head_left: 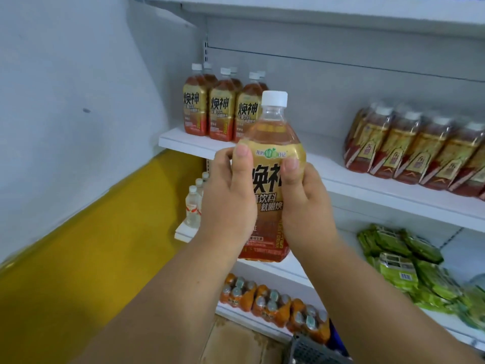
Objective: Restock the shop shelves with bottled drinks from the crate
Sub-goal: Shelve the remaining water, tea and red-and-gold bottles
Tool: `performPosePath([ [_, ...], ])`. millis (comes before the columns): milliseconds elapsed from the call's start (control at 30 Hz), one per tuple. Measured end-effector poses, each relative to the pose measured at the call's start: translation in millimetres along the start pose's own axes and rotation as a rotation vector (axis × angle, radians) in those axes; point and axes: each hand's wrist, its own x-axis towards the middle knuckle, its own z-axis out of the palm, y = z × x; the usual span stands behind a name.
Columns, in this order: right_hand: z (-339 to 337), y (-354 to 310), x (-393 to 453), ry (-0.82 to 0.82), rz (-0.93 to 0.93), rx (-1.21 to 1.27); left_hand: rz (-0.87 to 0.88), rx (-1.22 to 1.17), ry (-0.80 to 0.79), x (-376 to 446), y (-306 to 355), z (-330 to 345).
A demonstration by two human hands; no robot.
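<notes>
Already three shelved bottles (221,109) stand upright at the shelf (367,185) far left. Just right and nearer, the left hand (231,203) and right hand (301,206) clasp one bottle (273,158), thumbs over its label, cap up. Bare shelf lies beyond it. Low right, probably the crate (312,350).

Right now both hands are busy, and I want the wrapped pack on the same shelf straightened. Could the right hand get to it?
Probably not yet: the right hand grips the bottle together with the left hand. Once it lets go, the bare shelf leaves the way to the wrapped pack free.
</notes>
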Motion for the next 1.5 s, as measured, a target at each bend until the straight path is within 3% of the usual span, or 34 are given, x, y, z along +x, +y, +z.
performPosePath([
  [233, -33, 21, 89, -0.276, 0.073, 0.016, 0.026, -0.004, -0.064, 70, -27, 41],
  [567, -24, 61, 219, 0.007, 0.032, 0.013, 0.175, 0.063, -0.299, 208, -68, 90],
  [700, -26, 82, 257, 0.077, 0.049, -0.033, 0.262, 0.124, -0.177, 239, -94, 100],
  [800, -28, 98, 276, 0.136, 0.065, -0.027, 0.3, 0.086, -0.263, 244, -115, 107],
  [933, -29, 115, 301, 0.153, 0.073, -0.017, 0.245, 0.136, -0.595, 254, -134, 122],
  [1000, -26, 122, 310, 0.178, 0.071, 0.0, 0.201, 0.141, -0.663, 264, -141, 128],
  [1500, -30, 149, 380, 0.135, 0.102, -0.069, 0.131, 0.247, -0.69, 311, -152, 162],
])
